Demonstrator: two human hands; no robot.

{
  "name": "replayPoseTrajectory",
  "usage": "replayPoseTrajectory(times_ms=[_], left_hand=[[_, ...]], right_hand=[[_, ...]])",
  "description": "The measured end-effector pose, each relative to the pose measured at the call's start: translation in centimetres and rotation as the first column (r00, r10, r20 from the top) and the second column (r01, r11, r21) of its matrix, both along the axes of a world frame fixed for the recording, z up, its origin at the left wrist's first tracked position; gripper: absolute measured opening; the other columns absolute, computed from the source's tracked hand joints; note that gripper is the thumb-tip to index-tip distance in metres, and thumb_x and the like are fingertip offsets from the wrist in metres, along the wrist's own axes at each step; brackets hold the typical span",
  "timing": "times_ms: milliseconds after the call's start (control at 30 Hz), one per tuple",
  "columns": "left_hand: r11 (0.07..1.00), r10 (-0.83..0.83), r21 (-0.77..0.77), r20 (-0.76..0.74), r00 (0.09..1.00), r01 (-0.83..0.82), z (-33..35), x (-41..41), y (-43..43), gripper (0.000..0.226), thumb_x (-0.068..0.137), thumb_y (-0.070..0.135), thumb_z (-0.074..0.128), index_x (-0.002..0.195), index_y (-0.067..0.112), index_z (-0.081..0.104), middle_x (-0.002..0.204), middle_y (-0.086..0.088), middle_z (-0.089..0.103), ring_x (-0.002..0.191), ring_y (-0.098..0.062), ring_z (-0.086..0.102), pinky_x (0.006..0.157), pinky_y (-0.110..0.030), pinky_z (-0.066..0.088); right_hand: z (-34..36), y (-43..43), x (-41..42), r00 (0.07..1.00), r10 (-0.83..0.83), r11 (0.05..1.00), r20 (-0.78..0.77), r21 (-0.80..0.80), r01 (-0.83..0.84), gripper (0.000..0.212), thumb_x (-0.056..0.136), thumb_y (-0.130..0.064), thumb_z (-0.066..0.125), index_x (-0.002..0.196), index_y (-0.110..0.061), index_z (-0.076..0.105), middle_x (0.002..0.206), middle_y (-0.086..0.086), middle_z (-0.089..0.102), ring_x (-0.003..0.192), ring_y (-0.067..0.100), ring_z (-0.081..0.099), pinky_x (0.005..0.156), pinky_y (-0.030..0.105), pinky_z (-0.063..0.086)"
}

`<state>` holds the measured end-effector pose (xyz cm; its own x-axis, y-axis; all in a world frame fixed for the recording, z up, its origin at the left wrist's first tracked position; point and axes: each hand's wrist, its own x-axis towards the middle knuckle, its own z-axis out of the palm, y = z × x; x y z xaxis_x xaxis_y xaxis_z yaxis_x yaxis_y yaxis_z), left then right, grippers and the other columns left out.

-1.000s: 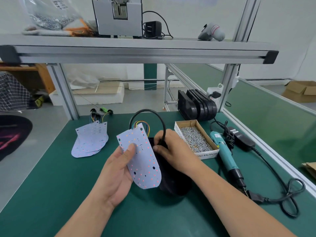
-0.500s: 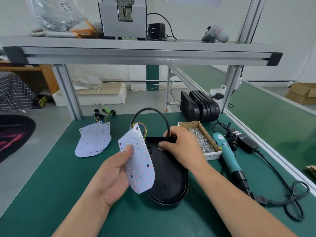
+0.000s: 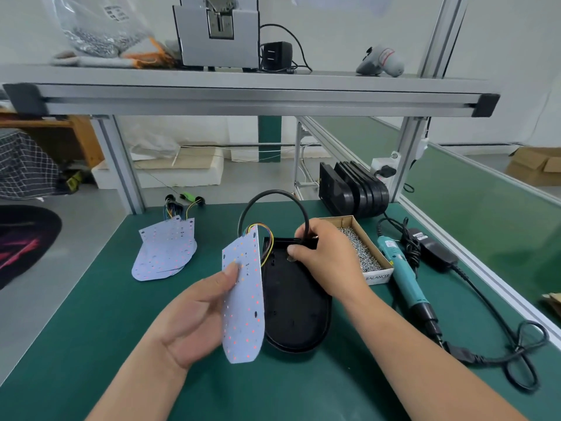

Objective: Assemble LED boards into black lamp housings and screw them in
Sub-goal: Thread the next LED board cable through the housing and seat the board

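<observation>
A black lamp housing (image 3: 299,311) lies open side up on the green mat. My left hand (image 3: 197,311) pinches a white LED board (image 3: 244,302), holding it on edge along the housing's left side. Coloured wires run from the board's top into a black cable (image 3: 273,197) that loops over the housing's far end. My right hand (image 3: 321,250) grips that cable where it enters the housing's top edge. A teal electric screwdriver (image 3: 403,281) lies to the right. A cardboard box of screws (image 3: 361,247) sits just beyond my right hand.
A stack of LED boards (image 3: 165,253) with wire bundles lies at the left. Several black housings (image 3: 355,189) stand on edge at the back right. A black power adapter (image 3: 431,249) and its cord (image 3: 516,350) trail along the right edge. An aluminium shelf (image 3: 243,95) spans overhead.
The housing has gone from tilted up on edge to lying flat and open. My left hand turned the board more upright and shifted it left. My right hand moved to the housing's top edge.
</observation>
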<state>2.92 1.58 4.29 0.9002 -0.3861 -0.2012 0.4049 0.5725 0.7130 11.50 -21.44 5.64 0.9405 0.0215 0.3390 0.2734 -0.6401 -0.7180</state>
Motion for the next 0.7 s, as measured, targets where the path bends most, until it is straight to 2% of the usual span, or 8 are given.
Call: replayPoseTrajectory(times_ms=[133,233,333,367,467,533,600,700], left_hand=[[0.994,0.069,0.075,0.051,0.996,-0.073,-0.5,0.0,-1.5,0.051,0.100,0.029,0.066,0.141,-0.002,0.063,0.138,-0.021,0.067,0.121,-0.035,0.068,0.099,-0.050,0.058],[0.970,0.188,0.141,0.092,0.978,-0.200,-1.0,0.4,-1.6,0.046,0.098,0.031,0.071,0.136,0.005,0.069,0.140,-0.021,0.066,0.128,-0.038,0.065,0.109,-0.055,0.052],[0.949,0.256,0.167,0.091,0.962,-0.268,-1.5,0.6,-1.4,0.039,0.098,0.033,0.066,0.129,0.010,0.075,0.137,-0.019,0.069,0.127,-0.039,0.067,0.107,-0.054,0.053],[0.944,0.272,0.168,0.086,0.959,-0.283,-1.6,0.6,-1.4,0.041,0.097,0.034,0.067,0.128,0.010,0.075,0.136,-0.019,0.070,0.126,-0.039,0.067,0.106,-0.054,0.054],[0.947,0.302,0.106,0.015,0.953,-0.302,-1.4,0.6,-1.2,0.039,0.095,0.036,0.068,0.125,0.012,0.078,0.134,-0.015,0.072,0.119,-0.033,0.072,0.092,-0.048,0.062],[0.953,0.303,0.033,-0.026,0.953,-0.302,-1.1,0.5,-1.1,0.036,0.095,0.037,0.069,0.121,0.015,0.080,0.129,-0.012,0.075,0.112,-0.030,0.076,0.084,-0.045,0.065],[0.958,0.286,0.016,-0.028,0.958,-0.286,-0.9,0.5,-1.0,0.043,0.097,0.039,0.068,0.131,0.013,0.075,0.136,-0.013,0.071,0.121,-0.032,0.072,0.099,-0.051,0.059],[0.964,0.264,-0.002,-0.042,0.964,-0.264,-1.2,0.5,-0.7,0.055,0.103,0.042,0.060,0.148,0.009,0.060,0.149,-0.019,0.061,0.140,-0.040,0.057,0.122,-0.059,0.035]], right_hand=[[-0.6,1.5,-0.4,0.998,0.029,0.996,-0.047,0.082,-0.025,0.021,0.076,-0.039,0.081,0.089,-0.035,0.065,0.094,-0.016,0.069,0.088,-0.001,0.063,0.082,0.036,0.055],[-0.8,2.3,-0.7,0.995,0.074,0.981,-0.072,0.182,-0.060,0.028,0.074,-0.043,0.082,0.096,-0.035,0.066,0.100,-0.015,0.071,0.093,-0.001,0.065,0.088,0.035,0.055],[-0.6,1.9,-1.0,0.970,0.217,0.952,-0.111,0.242,-0.186,0.040,0.073,-0.057,0.076,0.109,-0.042,0.067,0.111,-0.018,0.070,0.104,-0.002,0.065,0.092,0.028,0.052],[-0.4,1.5,-1.1,0.934,0.319,0.905,-0.158,0.344,-0.251,0.045,0.074,-0.060,0.074,0.116,-0.044,0.068,0.113,-0.016,0.071,0.104,0.003,0.067,0.088,0.030,0.054],[-0.3,0.1,-0.7,0.760,0.601,0.639,-0.248,0.721,-0.269,0.047,0.094,-0.063,0.056,0.126,-0.032,0.071,0.108,0.001,0.074,0.086,0.023,0.067,0.054,0.033,0.054],[-0.3,-0.2,-0.6,0.641,0.731,0.517,-0.234,0.802,-0.297,0.052,0.105,-0.051,0.036,0.120,-0.020,0.075,0.099,0.003,0.076,0.073,0.022,0.065,0.053,0.032,0.056],[-0.6,0.2,-1.0,0.582,0.786,0.476,-0.209,0.805,-0.354,0.044,0.105,-0.028,0.037,0.109,-0.018,0.080,0.094,0.000,0.077,0.076,0.015,0.070,0.065,0.029,0.059],[-1.1,0.8,-1.3,0.658,0.720,0.612,-0.219,0.647,-0.455,0.030,0.098,-0.006,0.053,0.103,-0.013,0.081,0.098,0.010,0.079,0.090,0.016,0.071,0.080,0.034,0.061]])
